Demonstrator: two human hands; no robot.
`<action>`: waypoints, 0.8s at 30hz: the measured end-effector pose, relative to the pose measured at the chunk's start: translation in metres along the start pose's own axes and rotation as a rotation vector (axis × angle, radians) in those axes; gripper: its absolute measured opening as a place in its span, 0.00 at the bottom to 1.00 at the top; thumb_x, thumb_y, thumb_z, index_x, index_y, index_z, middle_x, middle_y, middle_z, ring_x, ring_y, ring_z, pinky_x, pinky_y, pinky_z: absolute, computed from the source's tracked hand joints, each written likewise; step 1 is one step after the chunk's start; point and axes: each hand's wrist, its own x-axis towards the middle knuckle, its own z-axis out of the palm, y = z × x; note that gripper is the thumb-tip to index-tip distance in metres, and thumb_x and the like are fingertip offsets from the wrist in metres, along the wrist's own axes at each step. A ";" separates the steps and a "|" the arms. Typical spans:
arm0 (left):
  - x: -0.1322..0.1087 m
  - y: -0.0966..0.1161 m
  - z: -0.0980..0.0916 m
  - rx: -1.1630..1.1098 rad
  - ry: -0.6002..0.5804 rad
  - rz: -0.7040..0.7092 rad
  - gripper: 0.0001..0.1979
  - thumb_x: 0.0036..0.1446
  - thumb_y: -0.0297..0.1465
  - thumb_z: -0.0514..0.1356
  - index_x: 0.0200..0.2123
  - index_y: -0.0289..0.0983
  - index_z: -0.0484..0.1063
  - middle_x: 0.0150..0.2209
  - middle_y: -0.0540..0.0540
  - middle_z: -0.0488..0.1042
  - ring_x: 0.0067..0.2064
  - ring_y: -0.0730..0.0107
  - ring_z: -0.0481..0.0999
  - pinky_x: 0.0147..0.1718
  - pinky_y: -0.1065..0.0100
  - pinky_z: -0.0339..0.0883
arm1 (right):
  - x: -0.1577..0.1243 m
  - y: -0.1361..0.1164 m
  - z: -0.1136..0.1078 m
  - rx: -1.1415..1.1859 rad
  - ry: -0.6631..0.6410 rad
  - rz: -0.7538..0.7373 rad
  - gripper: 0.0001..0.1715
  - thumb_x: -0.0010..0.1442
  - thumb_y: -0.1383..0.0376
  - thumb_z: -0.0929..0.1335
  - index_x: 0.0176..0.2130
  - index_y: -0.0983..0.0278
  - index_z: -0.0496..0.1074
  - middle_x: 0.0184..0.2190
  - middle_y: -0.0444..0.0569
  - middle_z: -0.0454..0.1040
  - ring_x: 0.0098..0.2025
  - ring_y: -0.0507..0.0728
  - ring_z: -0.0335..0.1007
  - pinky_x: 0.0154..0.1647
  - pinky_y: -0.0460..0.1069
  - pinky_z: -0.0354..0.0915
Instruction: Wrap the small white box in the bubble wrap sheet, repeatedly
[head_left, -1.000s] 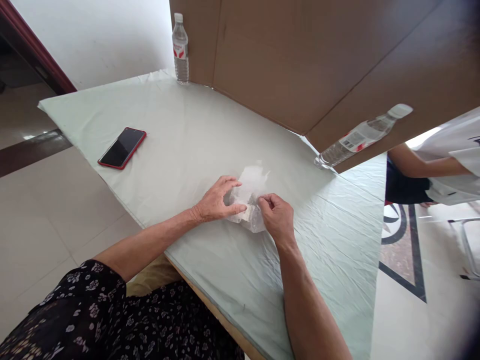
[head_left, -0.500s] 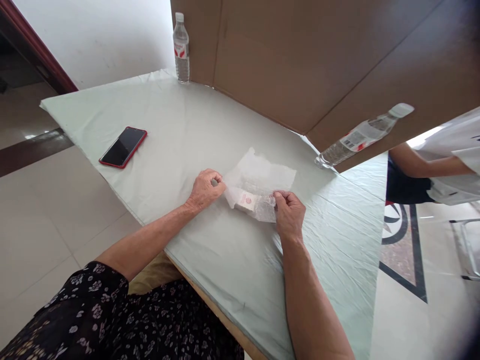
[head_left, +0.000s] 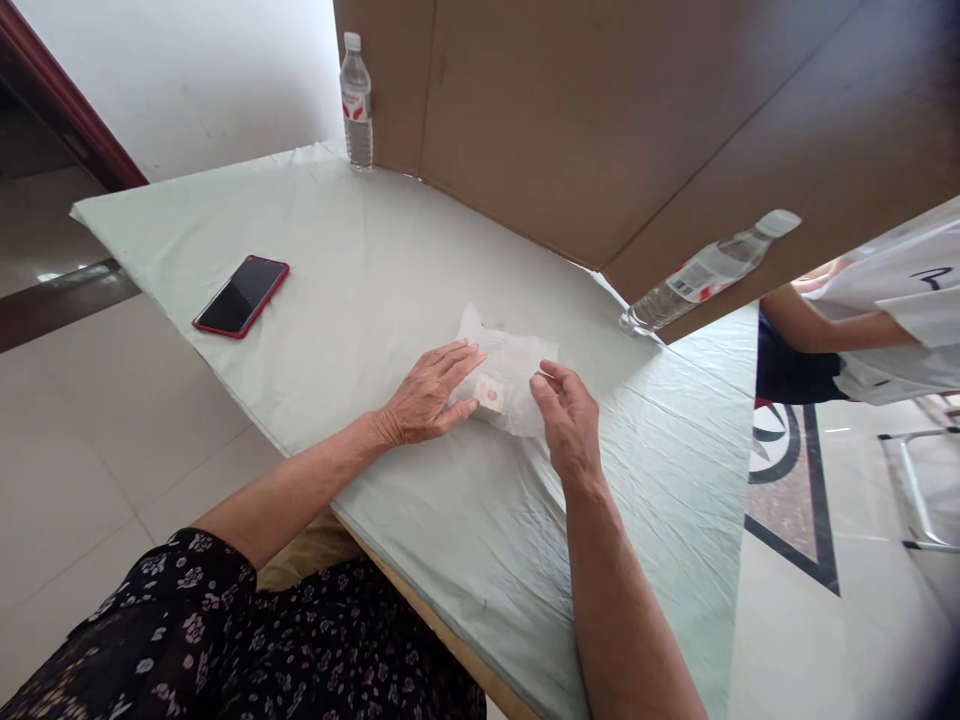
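A small whitish block or box with a red mark (head_left: 491, 393) lies on a translucent white wrapping sheet (head_left: 519, 352), which looks like bubble wrap. Part of the sheet laps over it on the right. My left hand (head_left: 435, 392) is open at the left side of the sheet, its fingers stretched over the edge and its thumb by the box. On the other side, my right hand (head_left: 571, 415) has thumb and fingers apart, half curled, at the sheet's right edge. Whether its fingertips touch the sheet is hard to tell.
A phone in a red case (head_left: 241, 296) lies on the pale green tablecloth (head_left: 337, 260) at left. One water bottle (head_left: 356, 105) stands by the brown board (head_left: 540, 110); another bottle (head_left: 709, 272) appears tilted at its right end. A person's arm (head_left: 821, 325) shows beyond.
My left hand has opened from a closed grip and spread over the sheet's left side. My right fingers have loosened from the sheet's right edge. The sheet has drawn in closer around the box.
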 end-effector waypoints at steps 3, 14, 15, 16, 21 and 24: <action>-0.001 -0.004 0.002 -0.019 -0.098 -0.140 0.33 0.63 0.40 0.55 0.68 0.35 0.53 0.62 0.33 0.67 0.67 0.47 0.60 0.64 0.46 0.56 | 0.001 0.004 0.001 -0.041 -0.083 0.066 0.33 0.52 0.50 0.73 0.53 0.64 0.72 0.47 0.57 0.78 0.45 0.61 0.73 0.49 0.59 0.68; 0.007 -0.003 -0.023 -0.479 0.021 -0.396 0.21 0.64 0.40 0.54 0.55 0.36 0.70 0.35 0.48 0.75 0.28 0.75 0.72 0.30 0.70 0.71 | -0.003 -0.020 -0.030 0.129 -0.924 0.123 0.19 0.58 0.52 0.72 0.43 0.61 0.79 0.32 0.47 0.80 0.34 0.55 0.74 0.40 0.51 0.69; 0.008 -0.004 -0.024 -0.425 0.046 -0.361 0.19 0.63 0.39 0.55 0.54 0.37 0.72 0.38 0.46 0.76 0.31 0.73 0.73 0.33 0.69 0.71 | -0.004 -0.021 -0.030 0.066 -1.015 0.138 0.20 0.58 0.51 0.71 0.43 0.61 0.79 0.32 0.47 0.79 0.33 0.54 0.73 0.37 0.50 0.68; 0.008 -0.004 -0.025 -0.361 0.075 -0.314 0.18 0.62 0.38 0.56 0.51 0.37 0.73 0.41 0.44 0.77 0.36 0.70 0.74 0.37 0.67 0.72 | -0.005 -0.022 -0.028 0.001 -1.084 0.138 0.20 0.58 0.51 0.71 0.43 0.62 0.80 0.31 0.47 0.79 0.31 0.54 0.72 0.35 0.49 0.67; 0.009 -0.003 -0.029 -0.374 -0.034 -0.233 0.16 0.63 0.37 0.54 0.45 0.36 0.77 0.43 0.42 0.79 0.44 0.63 0.77 0.43 0.63 0.71 | -0.008 -0.027 -0.017 -0.210 -1.239 0.055 0.20 0.61 0.51 0.67 0.36 0.63 0.80 0.23 0.42 0.70 0.25 0.50 0.60 0.26 0.46 0.57; 0.007 -0.004 -0.027 -0.371 -0.290 -0.319 0.15 0.61 0.37 0.55 0.44 0.36 0.78 0.29 0.49 0.78 0.29 0.70 0.74 0.31 0.68 0.67 | -0.009 -0.027 -0.017 -0.247 -1.070 0.011 0.20 0.61 0.52 0.66 0.31 0.63 0.79 0.21 0.41 0.68 0.24 0.50 0.59 0.26 0.47 0.57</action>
